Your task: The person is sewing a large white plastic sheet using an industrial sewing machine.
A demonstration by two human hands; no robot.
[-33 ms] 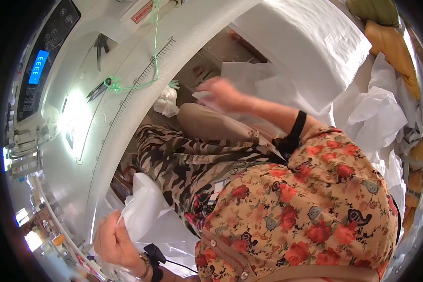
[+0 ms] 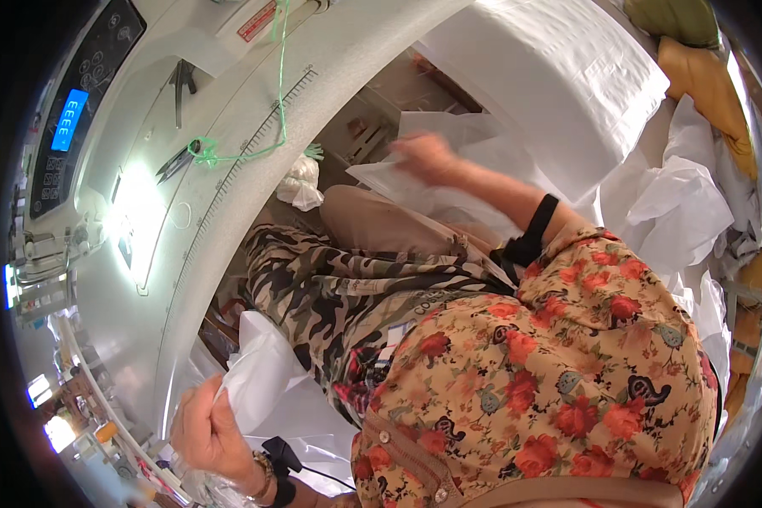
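At lower left my left hand (image 2: pixel 213 436) is closed, thumb and fingers pinching the edge of a thin white sheet (image 2: pixel 258 364). The sheet bulges up beside the table edge and the camouflage-print trouser leg. Higher up, beyond my knees, my right hand (image 2: pixel 425 159) is smeared by motion, so its fingers cannot be made out. It is over thin, slightly see-through white sheets (image 2: pixel 474 199); whether it touches or grips one, I cannot tell.
A pale sewing table (image 2: pixel 220 127) with a printed ruler lies to the left. On it are dark-bladed thread snips (image 2: pixel 178 161), green thread (image 2: pixel 281 93), dark tweezers (image 2: pixel 179 89) and a lit control panel (image 2: pixel 69 121). A large white stack (image 2: pixel 559 76) and crumpled white material (image 2: pixel 677 203) are at right.
My right hand has swung rightward, away from the table edge, over the white sheets. My left hand has stayed nearly still on its sheet.
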